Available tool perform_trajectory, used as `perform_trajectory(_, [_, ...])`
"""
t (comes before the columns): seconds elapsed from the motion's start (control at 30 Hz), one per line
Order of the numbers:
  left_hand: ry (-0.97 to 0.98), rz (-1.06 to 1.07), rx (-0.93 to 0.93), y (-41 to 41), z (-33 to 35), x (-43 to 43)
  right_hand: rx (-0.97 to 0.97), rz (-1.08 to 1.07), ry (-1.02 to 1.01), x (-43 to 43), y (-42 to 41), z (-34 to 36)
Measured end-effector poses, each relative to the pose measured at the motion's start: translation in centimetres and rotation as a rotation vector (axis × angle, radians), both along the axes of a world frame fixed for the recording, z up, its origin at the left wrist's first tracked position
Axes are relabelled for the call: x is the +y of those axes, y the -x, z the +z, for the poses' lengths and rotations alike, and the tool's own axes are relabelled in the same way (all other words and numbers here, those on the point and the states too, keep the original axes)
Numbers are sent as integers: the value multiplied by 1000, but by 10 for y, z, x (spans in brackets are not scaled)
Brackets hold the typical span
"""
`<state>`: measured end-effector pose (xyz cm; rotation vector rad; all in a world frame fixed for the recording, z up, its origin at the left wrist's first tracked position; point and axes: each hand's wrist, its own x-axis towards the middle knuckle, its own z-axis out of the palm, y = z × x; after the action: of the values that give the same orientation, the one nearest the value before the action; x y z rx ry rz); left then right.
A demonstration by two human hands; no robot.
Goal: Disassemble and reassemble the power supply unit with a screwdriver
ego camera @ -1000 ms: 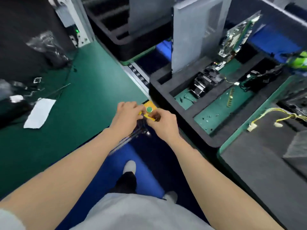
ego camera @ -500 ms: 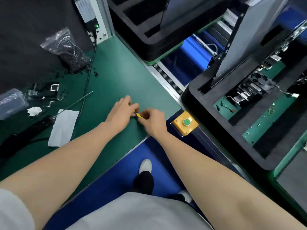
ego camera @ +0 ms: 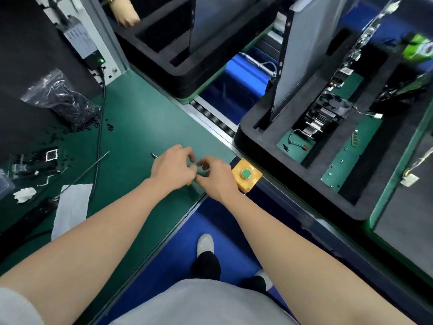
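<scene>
My left hand (ego camera: 172, 168) grips a thin screwdriver over the green mat (ego camera: 140, 127), near its front edge. The metal tip (ego camera: 153, 155) sticks out past the knuckles and a bit of yellow handle (ego camera: 188, 183) shows under the palm. My right hand (ego camera: 215, 178) is close beside the left one with its fingers curled and its thumb by the yellow handle. Whether it holds the handle is hidden. Dismantled electronic parts (ego camera: 325, 113) lie in a black foam tray (ego camera: 255, 141) to the right.
A yellow box with a green button (ego camera: 246, 174) sits just right of my right hand. A bag of small black parts (ego camera: 65, 99), a cable, a thin rod (ego camera: 91, 165) and white paper (ego camera: 72, 207) lie at the left. Another person's hand (ego camera: 124, 15) is at the top.
My view swung left and down, so the hands went from over the yellow button box to over the green mat. The yellow handle is now mostly covered by my left hand.
</scene>
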<state>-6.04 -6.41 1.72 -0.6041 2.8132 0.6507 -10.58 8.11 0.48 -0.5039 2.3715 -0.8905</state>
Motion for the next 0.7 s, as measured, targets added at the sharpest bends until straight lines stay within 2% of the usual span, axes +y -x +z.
perform_trajectory(0.1, [-85,-88,48,22,9,38,59,-51,14,39,8,9])
perform_trajectory(0.23, [-304,-81,-39,52,13,91,99,-317,1,96,17,9])
perform_trajectory(0.4, [-382,21,-129,64,2,116,-102,-542,62,127,21,-1])
perform_trajectory(0.53, [-471,136,-116,67,-1,115,-203,-618,83,122,23,-6])
perform_trajectory(0.63, [-576,223,-145,69,0,109,-331,-775,118,112,27,-4])
perform_trajectory(0.7, [-564,229,-136,71,-2,110,-346,-830,106,106,29,-4])
